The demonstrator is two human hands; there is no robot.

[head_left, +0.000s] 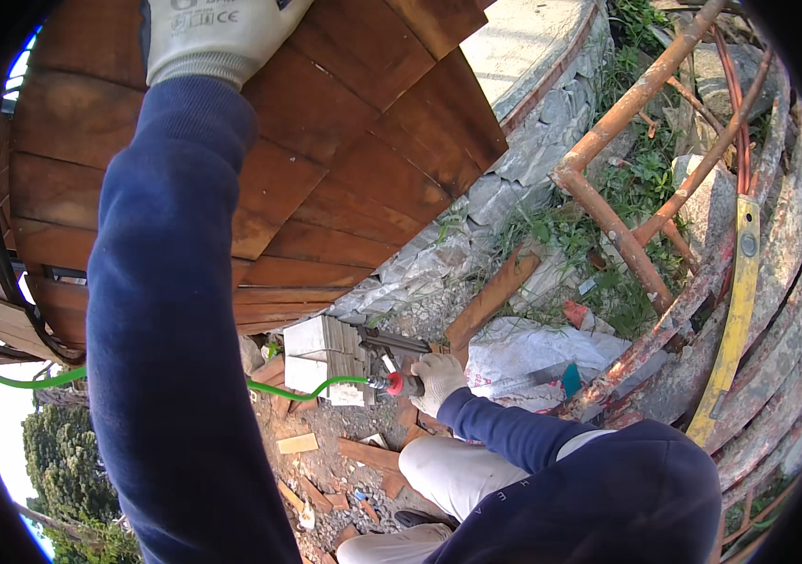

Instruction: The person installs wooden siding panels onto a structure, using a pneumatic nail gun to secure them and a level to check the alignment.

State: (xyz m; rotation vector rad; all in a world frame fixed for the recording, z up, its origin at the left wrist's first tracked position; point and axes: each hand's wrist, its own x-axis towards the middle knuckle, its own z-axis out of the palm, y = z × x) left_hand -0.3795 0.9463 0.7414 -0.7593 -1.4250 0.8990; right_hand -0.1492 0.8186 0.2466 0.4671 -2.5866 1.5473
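Observation:
My left hand (218,36), in a pale work glove, reaches up to the brown wooden shingles (279,179). Its thumb spreads away from the palm against the wood, while the frame's top edge cuts off the other fingers. Low in the middle, my right hand (439,381), also gloved, is closed around the grip of a nail gun (396,340) with a dark body. The tool hangs beside my leg, partly hidden by the hand. A green air hose (333,381) joins its handle end at a red fitting (392,383) and passes behind my left forearm.
A stack of pale tiles (321,352) stands under the shingled surface. Wood offcuts (368,455) litter the ground. A white sack (514,357), rusty pipe frame (613,221) and yellow spirit level (735,310) lie to the right. A stone wall (523,179) curves behind.

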